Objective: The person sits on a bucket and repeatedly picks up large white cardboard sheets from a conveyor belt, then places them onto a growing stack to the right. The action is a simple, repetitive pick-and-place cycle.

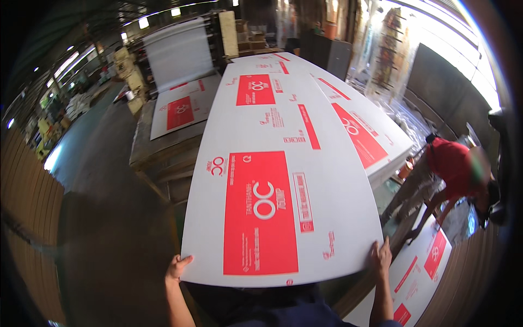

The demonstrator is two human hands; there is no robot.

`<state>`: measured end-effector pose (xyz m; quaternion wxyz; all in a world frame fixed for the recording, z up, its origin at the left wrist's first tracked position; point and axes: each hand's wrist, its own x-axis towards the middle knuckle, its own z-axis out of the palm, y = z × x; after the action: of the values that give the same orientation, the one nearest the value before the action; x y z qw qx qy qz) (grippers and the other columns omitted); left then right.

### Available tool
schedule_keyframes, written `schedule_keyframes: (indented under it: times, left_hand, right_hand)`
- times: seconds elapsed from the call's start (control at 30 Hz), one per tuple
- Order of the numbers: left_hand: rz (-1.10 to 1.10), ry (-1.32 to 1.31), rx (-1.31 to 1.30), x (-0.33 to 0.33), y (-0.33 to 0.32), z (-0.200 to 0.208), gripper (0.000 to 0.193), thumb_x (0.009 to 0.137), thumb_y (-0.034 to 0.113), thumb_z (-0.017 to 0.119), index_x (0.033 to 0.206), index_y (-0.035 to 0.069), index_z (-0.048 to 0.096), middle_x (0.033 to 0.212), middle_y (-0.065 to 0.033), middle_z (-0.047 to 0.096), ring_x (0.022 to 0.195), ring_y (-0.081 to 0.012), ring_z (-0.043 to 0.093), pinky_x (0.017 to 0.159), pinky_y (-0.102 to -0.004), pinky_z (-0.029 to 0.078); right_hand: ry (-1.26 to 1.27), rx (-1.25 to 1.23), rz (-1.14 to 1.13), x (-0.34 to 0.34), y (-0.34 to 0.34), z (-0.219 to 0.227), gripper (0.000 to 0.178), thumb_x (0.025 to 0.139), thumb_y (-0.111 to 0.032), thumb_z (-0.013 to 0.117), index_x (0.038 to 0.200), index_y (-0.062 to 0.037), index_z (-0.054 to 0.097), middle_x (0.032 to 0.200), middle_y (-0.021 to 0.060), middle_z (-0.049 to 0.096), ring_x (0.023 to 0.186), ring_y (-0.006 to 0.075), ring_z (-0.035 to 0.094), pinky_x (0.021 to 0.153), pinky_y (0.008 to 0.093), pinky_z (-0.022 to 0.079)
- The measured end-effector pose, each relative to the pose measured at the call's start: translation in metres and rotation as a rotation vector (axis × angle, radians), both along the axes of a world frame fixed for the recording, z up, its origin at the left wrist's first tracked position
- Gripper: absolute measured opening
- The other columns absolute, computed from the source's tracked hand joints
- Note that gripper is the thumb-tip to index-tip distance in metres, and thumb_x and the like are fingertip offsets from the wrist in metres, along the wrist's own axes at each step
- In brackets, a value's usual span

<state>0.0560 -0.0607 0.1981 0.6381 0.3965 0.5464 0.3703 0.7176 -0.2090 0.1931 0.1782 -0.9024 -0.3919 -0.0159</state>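
Ahead-left of left hand (177, 268): low wooden pallet table (163, 150) carrying 1 flat white printed sheet with red panels (182, 109). Ahead-right of right hand (381, 256): stack of the same white sheets (362, 128), support hidden. Grey concrete floor (103, 158) left of the hands.

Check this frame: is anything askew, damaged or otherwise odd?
Nothing stands out. The left hand and right hand grip the near corners of a flat white printed sheet; no tears or creases show.
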Motion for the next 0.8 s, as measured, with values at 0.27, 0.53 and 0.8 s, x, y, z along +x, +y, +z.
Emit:
schedule_keyframes:
  times: [0.27,0.53,0.8]
  left_hand:
    - [0.135,-0.166,-0.123,0.016,-0.09,-0.021,0.042,0.085,0.021,0.07,0.117,-0.001,0.055,0.105,-0.0092,0.062,0.1,-0.0184,0.058,0.086,-0.0347,0.047]
    - [0.523,-0.09,0.254,-0.004,-0.103,-0.022,0.074,0.085,0.007,0.058,0.15,0.009,0.022,0.148,-0.0142,0.034,0.133,-0.0257,0.036,0.107,-0.0376,0.032]
    - [0.568,-0.004,0.152,-0.006,-0.151,-0.055,0.071,0.085,0.005,0.054,0.149,0.005,0.023,0.149,-0.0129,0.034,0.134,-0.0237,0.036,0.109,-0.0329,0.027]
  right_hand:
    - [0.113,0.122,-0.115,0.014,0.009,-0.034,0.047,0.088,-0.05,0.052,0.082,-0.0034,0.052,0.064,0.0182,0.054,0.064,0.038,0.057,0.059,0.0479,0.042]
    - [0.189,0.209,0.259,-0.04,0.157,-0.052,0.052,0.082,-0.052,0.062,0.069,-0.0022,0.053,0.068,0.0182,0.06,0.069,0.0411,0.059,0.066,0.0486,0.046]
    - [0.191,0.004,0.354,-0.032,0.157,-0.05,0.054,0.082,-0.053,0.061,0.073,0.0003,0.058,0.072,0.0215,0.062,0.072,0.0419,0.06,0.066,0.0491,0.046]
